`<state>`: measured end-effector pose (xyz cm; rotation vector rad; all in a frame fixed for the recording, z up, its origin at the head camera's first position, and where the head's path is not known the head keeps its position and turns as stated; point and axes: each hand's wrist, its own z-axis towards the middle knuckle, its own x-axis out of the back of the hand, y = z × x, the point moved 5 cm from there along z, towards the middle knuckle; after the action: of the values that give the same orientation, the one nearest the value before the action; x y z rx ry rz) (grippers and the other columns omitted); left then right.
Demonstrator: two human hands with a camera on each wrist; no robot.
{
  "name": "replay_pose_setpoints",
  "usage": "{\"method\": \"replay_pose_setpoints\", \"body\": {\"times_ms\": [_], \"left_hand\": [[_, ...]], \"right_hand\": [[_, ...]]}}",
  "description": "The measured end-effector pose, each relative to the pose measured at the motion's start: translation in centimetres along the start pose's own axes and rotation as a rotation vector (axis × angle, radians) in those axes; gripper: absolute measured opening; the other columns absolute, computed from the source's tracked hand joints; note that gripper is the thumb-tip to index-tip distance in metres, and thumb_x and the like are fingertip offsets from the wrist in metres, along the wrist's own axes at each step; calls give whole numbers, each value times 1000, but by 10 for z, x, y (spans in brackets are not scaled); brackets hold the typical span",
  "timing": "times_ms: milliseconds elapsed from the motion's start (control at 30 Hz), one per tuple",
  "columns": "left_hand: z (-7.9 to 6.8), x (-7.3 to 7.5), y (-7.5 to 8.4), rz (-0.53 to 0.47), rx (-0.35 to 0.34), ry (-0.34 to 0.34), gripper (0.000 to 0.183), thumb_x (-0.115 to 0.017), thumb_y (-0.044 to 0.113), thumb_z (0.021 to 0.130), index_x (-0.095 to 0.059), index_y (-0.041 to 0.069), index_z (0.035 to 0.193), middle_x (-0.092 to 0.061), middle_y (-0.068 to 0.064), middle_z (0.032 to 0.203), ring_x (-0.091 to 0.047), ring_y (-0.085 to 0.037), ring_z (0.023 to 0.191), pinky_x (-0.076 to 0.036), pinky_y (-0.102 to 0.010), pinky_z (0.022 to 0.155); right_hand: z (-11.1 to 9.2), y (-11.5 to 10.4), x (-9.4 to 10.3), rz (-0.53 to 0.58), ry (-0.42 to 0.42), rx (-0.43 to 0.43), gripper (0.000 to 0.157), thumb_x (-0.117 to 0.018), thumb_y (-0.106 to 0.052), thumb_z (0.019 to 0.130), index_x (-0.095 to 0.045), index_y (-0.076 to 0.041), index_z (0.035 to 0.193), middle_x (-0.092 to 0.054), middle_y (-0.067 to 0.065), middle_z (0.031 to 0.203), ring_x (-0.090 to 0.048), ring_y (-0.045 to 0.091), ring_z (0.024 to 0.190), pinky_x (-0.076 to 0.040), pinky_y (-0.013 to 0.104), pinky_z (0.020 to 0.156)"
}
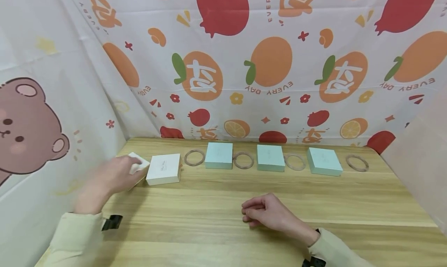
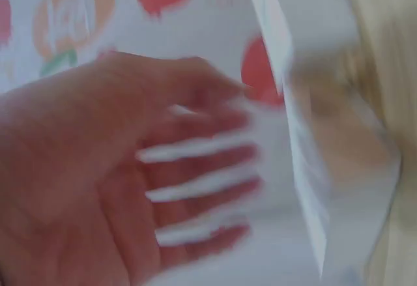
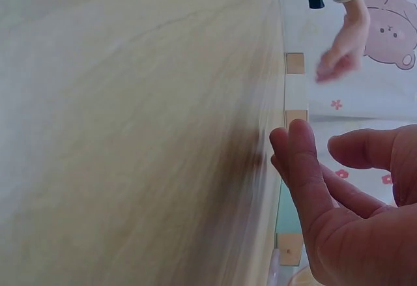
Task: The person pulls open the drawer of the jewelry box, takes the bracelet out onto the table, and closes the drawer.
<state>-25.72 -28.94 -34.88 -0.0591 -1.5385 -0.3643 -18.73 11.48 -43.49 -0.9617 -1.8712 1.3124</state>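
Observation:
At the table's left end, my left hand (image 1: 116, 175) is over a small white box (image 1: 139, 163) and hides part of it. Its fingers are blurred but look loosely extended in the left wrist view, with a gap between them and the white box (image 2: 355, 221). A second white box (image 1: 164, 169), with small print on its lid, stands just to the right. My right hand (image 1: 265, 212) hovers low or rests at the table's middle front; its fingers are relaxed and a little bent, with nothing between thumb and fingertips (image 3: 301, 129).
Along the back stand three mint-green boxes (image 1: 219, 155), (image 1: 270, 157), (image 1: 324, 161). Several bangle-like rings (image 1: 194, 157) lie beside the boxes in the same row. Behind the wooden table (image 1: 195, 228) hangs a fruit-print cloth (image 1: 237, 104); another with a bear covers the left side.

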Motion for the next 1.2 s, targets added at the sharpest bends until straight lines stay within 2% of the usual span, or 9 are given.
{"method": "replay_pose_setpoints", "body": {"times_ms": [133,233,333,400,533,700,900,1200], "left_hand": [[14,-18,40,-60,-134,39,44,-77,27,90,-70,1,125,-67,-27,128,-64,-47,116,-54,-62,93],[23,-31,50,-47,-176,56,40,-82,20,86,-72,1,119,-69,-25,123,-67,-44,109,-58,-59,86],[33,-36,48,-31,-170,85,33,-82,10,85,-73,1,115,-72,-23,119,-69,-43,105,-58,-57,83],[41,-37,44,-28,-159,84,32,-81,6,85,-73,0,114,-72,-23,119,-69,-43,106,-57,-57,86],[58,-38,34,-47,-123,52,30,-77,3,86,-72,-1,116,-71,-25,121,-68,-40,104,-56,-57,87],[72,-41,29,-64,-114,53,29,-75,2,87,-72,-1,116,-71,-25,122,-67,-38,101,-54,-56,90],[79,-41,27,-85,-113,35,30,-74,2,89,-71,-2,118,-70,-25,124,-65,-42,113,-51,-60,99],[79,-40,23,-78,-179,60,27,-75,0,87,-71,-4,113,-70,-27,121,-63,-48,116,-49,-61,102]], "right_hand": [[0,-1,-1,4,-5,2,33,-62,-13,101,-65,7,128,-76,20,112,-76,23,98,-64,34,81],[0,0,-1,9,-7,4,33,-62,-12,101,-66,8,127,-76,20,112,-76,23,98,-64,33,80],[-1,0,0,7,-4,9,33,-63,-12,101,-66,8,127,-76,20,111,-76,22,97,-64,32,80],[-1,0,1,5,-2,11,32,-63,-11,101,-66,8,127,-76,19,111,-76,21,96,-64,33,80],[-1,2,2,5,3,12,31,-63,-11,101,-66,8,126,-76,19,110,-76,21,96,-64,33,80],[0,3,0,3,-3,15,32,-63,-11,101,-66,8,126,-76,20,112,-76,21,96,-64,33,80],[0,3,1,3,2,11,31,-63,-11,100,-67,7,126,-76,19,111,-76,19,95,-64,31,79],[0,5,2,-3,8,1,30,-63,-11,100,-68,6,124,-77,16,110,-76,18,94,-63,31,78]]}}
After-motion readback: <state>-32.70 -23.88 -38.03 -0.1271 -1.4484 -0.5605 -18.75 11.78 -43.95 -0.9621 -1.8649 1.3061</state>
